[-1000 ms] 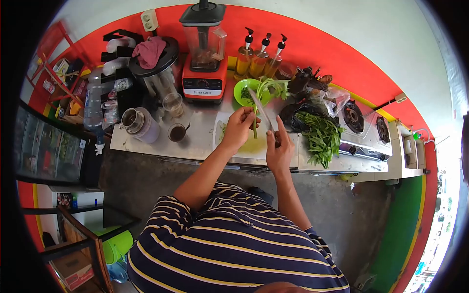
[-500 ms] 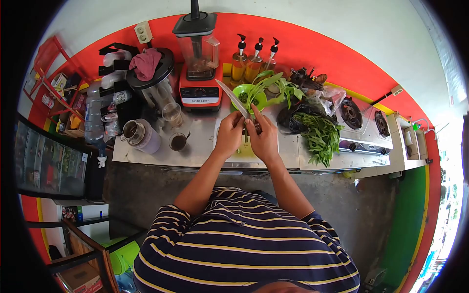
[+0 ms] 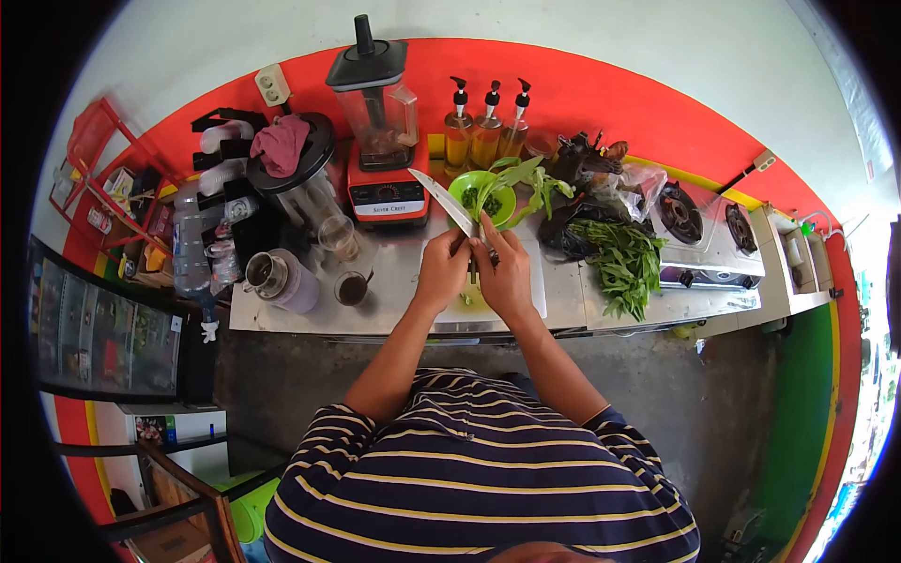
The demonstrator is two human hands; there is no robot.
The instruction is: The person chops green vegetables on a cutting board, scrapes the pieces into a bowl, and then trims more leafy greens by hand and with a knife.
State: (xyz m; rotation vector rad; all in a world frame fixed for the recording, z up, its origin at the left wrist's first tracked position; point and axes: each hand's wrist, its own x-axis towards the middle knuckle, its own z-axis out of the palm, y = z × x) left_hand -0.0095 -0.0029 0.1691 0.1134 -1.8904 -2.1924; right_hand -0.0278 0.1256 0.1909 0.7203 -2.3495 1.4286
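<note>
My right hand (image 3: 507, 280) is closed around the handle of a kitchen knife (image 3: 441, 199), whose blade slants up to the left past my left hand. My left hand (image 3: 443, 277) is closed close beside it, fingers pinched on stems of leafy greens (image 3: 514, 176); the exact grip is partly hidden. Leaves of the greens hang over a bright green bowl (image 3: 508, 208) with dark green pieces inside. Under my hands lies a white cutting board (image 3: 538, 293) with green bits on it. A bunch of leafy greens (image 3: 631, 272) lies to the right.
A red blender (image 3: 387, 192), pump bottles (image 3: 486, 139) and a lidded container (image 3: 314, 192) line the back. A metal flask (image 3: 286, 281), a glass of dark liquid (image 3: 352, 289) and a clear cup (image 3: 338, 239) stand left. A gas stove (image 3: 704, 235) is at right.
The view has shifted slightly, so the counter sits a little lower and to the right. My hands stay together, with the knife and greens still in them; the leaves have swung slightly.
</note>
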